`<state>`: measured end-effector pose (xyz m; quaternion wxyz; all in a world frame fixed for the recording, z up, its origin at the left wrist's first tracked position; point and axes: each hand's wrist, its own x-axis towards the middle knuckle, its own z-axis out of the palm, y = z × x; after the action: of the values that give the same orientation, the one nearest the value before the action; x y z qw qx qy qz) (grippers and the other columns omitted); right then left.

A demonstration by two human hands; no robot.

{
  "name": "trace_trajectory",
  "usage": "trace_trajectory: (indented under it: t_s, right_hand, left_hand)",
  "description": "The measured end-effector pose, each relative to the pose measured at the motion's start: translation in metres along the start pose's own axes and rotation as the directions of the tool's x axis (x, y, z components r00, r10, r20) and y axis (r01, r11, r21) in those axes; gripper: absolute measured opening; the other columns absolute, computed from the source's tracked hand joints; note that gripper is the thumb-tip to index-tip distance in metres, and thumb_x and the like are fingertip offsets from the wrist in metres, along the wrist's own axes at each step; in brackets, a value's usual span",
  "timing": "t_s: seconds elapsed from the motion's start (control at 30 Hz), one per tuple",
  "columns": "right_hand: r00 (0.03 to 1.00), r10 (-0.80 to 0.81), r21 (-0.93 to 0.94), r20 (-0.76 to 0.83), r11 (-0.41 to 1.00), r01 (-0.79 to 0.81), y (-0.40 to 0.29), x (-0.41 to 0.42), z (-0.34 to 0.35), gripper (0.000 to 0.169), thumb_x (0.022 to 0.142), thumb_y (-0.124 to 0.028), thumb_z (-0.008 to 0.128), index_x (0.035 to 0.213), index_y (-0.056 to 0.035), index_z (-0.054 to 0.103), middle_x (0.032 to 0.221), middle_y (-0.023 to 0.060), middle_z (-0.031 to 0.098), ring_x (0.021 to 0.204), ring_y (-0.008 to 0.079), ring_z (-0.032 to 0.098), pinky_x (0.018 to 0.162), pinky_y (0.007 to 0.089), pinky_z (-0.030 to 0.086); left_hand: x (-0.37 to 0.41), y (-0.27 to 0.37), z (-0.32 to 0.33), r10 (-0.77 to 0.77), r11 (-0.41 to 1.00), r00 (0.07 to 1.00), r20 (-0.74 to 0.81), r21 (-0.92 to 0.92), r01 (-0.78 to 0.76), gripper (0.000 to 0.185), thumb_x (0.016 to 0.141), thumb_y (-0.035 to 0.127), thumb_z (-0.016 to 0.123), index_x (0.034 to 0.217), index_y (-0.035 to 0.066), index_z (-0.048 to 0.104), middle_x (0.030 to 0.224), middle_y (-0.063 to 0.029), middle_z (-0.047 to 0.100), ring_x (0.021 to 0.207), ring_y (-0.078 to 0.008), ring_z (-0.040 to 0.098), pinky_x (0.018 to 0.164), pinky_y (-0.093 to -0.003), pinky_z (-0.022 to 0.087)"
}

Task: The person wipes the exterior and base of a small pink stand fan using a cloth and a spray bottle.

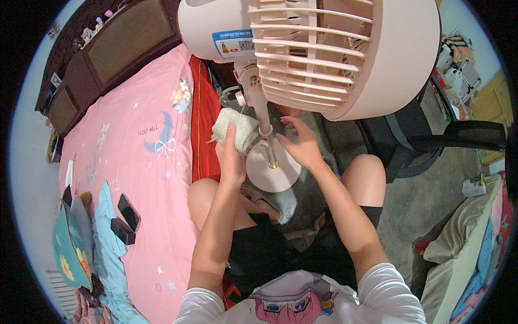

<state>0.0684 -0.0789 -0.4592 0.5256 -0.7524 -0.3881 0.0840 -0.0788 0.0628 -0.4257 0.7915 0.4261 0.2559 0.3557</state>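
A pale pink standing fan rises before me, its slatted head (307, 60) filling the top of the view. Below the head, a slim pole (263, 115) runs down to a round base (273, 170) on the floor. My left hand (231, 156) grips a folded cream cloth (232, 127), thumb on top, just left of the pole. On the pole's other side is my right hand (299, 141), fingers apart and holding nothing. It appears close to the pole; contact cannot be made out. A label with writing (234, 43) is stuck on the motor housing.
To the left is a bed with a pink sheet (162, 202), bearing a phone (129, 212) and a small dark box (122, 231). A black chair (404, 133) stands at right. Pillows (453, 239) lie at lower right.
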Motion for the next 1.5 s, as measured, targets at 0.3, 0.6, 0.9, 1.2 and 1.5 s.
trace_trajectory:
  t_s: [0.3,0.6,0.9,1.2,1.5]
  right_hand:
    - [0.96,0.082,0.094,0.267,0.989,-0.111,0.026,0.005,0.03,0.072,0.089,-0.037,0.08,0.149,-0.0053,0.055,0.137,0.0233,0.067,0.127,0.036,0.066,0.108,0.0446,0.051]
    - [0.957,0.077,0.158,0.28,0.98,-0.125,0.036,0.009,0.037,0.065,0.094,-0.028,0.077,0.149,-0.0043,0.054,0.129,0.0215,0.072,0.119,0.0364,0.07,0.102,0.0453,0.055]
    - [0.945,0.14,0.076,0.297,0.983,-0.17,0.027,0.002,0.032,0.072,0.092,-0.022,0.078,0.156,-0.0066,0.048,0.137,0.0201,0.067,0.129,0.0312,0.065,0.104,0.0442,0.055]
    - [0.94,0.067,0.085,0.334,0.991,-0.101,0.032,-0.011,0.036,0.093,0.091,-0.025,0.079,0.166,-0.0095,0.027,0.153,0.0217,0.054,0.141,0.0363,0.053,0.111,0.0465,0.048]
    - [0.929,0.056,0.111,0.367,0.988,-0.104,0.02,-0.02,0.033,0.1,0.092,-0.025,0.08,0.169,-0.0088,0.018,0.158,0.0239,0.048,0.148,0.0351,0.047,0.114,0.0473,0.047]
  left_hand:
    - [0.022,0.01,0.013,-0.155,0.988,0.981,0.118,0.017,0.154,0.041,0.102,0.045,0.063,0.128,0.015,0.062,0.115,-0.0007,0.071,0.098,-0.0139,0.067,0.073,-0.0285,0.049]
    - [0.026,0.008,0.011,-0.16,0.987,0.977,0.144,0.045,0.155,0.034,0.102,0.04,0.062,0.123,0.013,0.063,0.104,0.0006,0.07,0.087,-0.0106,0.066,0.061,-0.025,0.046]
    - [0.035,-0.021,-0.014,-0.106,0.918,0.988,0.115,0.394,0.052,0.025,0.099,0.03,0.069,0.1,0.005,0.072,0.08,0.0002,0.068,0.063,-0.0081,0.06,0.051,-0.0273,0.042]
    - [0.03,-0.02,-0.015,0.09,0.835,0.976,0.198,0.519,-0.182,0.03,0.099,0.025,0.068,0.112,-0.002,0.073,0.098,-0.0068,0.076,0.088,-0.0171,0.07,0.082,-0.0339,0.054]
    - [0.021,0.018,0.019,0.102,0.985,0.977,0.185,0.117,-0.125,0.031,0.103,0.021,0.065,0.124,-0.002,0.068,0.114,-0.0082,0.074,0.095,-0.0153,0.07,0.084,-0.0327,0.056]
